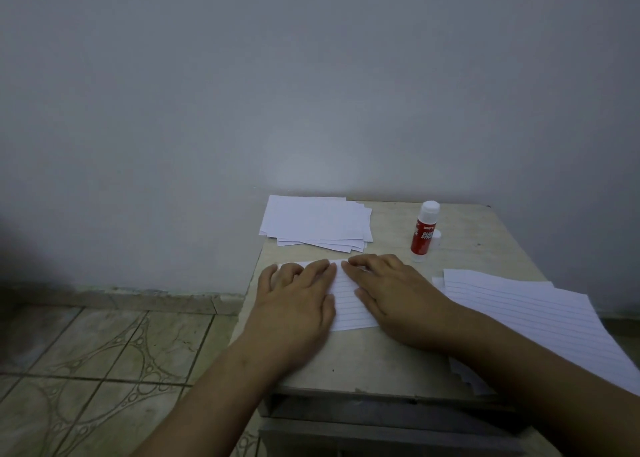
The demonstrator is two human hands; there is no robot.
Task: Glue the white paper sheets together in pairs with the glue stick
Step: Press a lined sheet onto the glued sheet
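Observation:
A lined white paper sheet lies flat on the small table. My left hand presses on its left part with fingers spread flat. My right hand presses on its right part, its fingertips near the sheet's far edge. A red glue stick stands upright and uncapped behind my right hand, with its white cap lying just behind it. A stack of several white sheets lies at the table's far left. Another pile of lined sheets lies at the right, partly under my right forearm.
The table stands against a plain grey wall. Its left edge drops to a patterned tiled floor. A drawer front shows below the table's near edge. The right pile overhangs the table's right side.

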